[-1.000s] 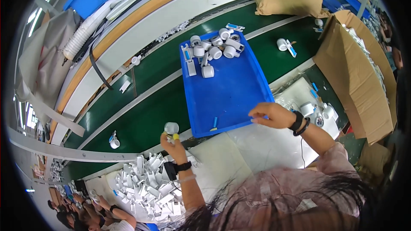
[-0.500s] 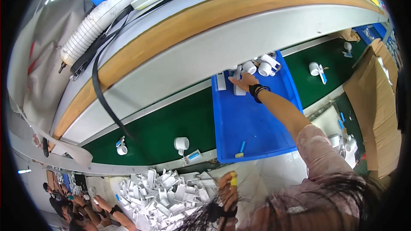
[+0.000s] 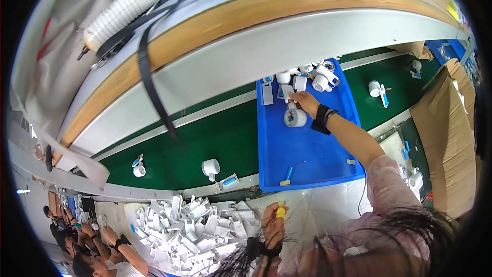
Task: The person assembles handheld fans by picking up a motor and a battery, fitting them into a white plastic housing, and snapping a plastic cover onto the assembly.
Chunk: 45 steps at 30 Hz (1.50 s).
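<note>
My right hand (image 3: 306,103) is closed on a white round-headed lamp unit (image 3: 294,117) with a flat rectangular arm, over the blue tray (image 3: 312,159). Its round face with a dark ring shows below the fingers. Beyond the hand, several similar white units (image 3: 322,82) crowd the tray's far end. A white flat piece (image 3: 267,94) lies by the tray's left wall. Near the lower edge, my left hand (image 3: 272,224) is raised beside a heap of white plastic parts (image 3: 192,233). Its fingers, with yellow covers on two tips, are loosely bent and slightly apart, with nothing visible in them. Hair partly hides it.
The tray sits across a green belt (image 3: 236,138) that carries a few white units (image 3: 210,168). A grey, wood-edged shelf (image 3: 287,36) overhangs the far side, with a black strap (image 3: 154,90) hanging down. Cardboard (image 3: 443,138) stands at right. Other people (image 3: 110,249) work at lower left.
My right hand has drawn back slightly from the tray's far end and now holds a round-headed white lamp unit. The left hand stays near the heap, its fingers slightly shifted.
</note>
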Motion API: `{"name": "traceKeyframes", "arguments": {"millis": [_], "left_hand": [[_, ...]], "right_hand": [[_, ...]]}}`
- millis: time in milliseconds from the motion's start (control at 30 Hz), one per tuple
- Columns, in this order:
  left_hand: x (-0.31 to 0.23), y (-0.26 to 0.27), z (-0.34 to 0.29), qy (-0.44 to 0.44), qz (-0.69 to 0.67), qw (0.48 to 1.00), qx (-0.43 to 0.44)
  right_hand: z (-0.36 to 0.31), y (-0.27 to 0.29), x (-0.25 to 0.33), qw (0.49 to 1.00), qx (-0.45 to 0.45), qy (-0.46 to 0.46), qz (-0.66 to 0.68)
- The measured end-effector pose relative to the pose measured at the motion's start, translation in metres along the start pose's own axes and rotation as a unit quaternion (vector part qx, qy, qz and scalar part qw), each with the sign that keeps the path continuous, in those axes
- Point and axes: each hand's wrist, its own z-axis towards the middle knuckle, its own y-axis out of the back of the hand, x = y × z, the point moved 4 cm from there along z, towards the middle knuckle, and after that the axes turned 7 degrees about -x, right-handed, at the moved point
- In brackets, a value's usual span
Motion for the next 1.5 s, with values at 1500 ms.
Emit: {"name": "traceKeyframes", "arguments": {"millis": [1500], "left_hand": [[-0.039, -0.03, -0.14, 0.05, 0.013, 0.988, 0.143]], "right_hand": [[-0.478, 0.01, -0.006, 0.957, 0.217, -0.128, 0.146]]}}
